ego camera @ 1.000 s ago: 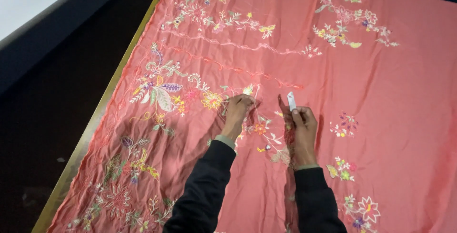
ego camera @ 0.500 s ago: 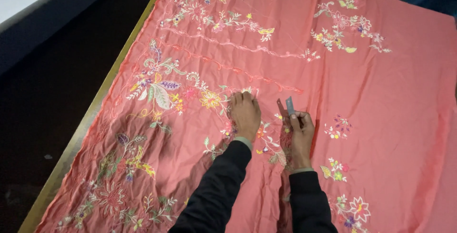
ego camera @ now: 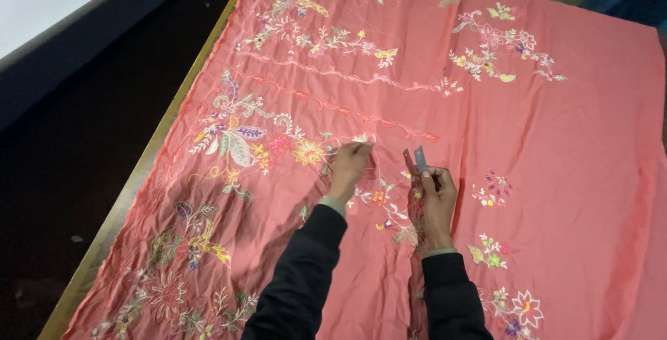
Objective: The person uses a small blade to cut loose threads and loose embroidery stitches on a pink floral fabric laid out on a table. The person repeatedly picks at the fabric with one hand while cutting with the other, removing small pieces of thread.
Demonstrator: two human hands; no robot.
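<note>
A large salmon-pink cloth (ego camera: pixel 556 145) with colourful embroidered flowers lies spread over a table. My left hand (ego camera: pixel 347 166) rests on the cloth beside a yellow embroidered flower (ego camera: pixel 308 151), its fingertips pinching at the fabric. My right hand (ego camera: pixel 436 197) is just to the right of it and holds a small pair of metal thread snips (ego camera: pixel 415 159), blades pointing up and away from me. Both arms wear dark sleeves.
The table's yellowish wooden edge (ego camera: pixel 132 187) runs diagonally down the left side of the cloth. Beyond it lies a dark floor (ego camera: pixel 62 173), with a dark blue wall base (ego camera: pixel 83 41) at the upper left. The cloth's right edge hangs near blue material (ego camera: pixel 625 0).
My left hand has slid a little up and left over the cloth, its fingers now pinching the fabric. The right hand stays close by, still holding the snips.
</note>
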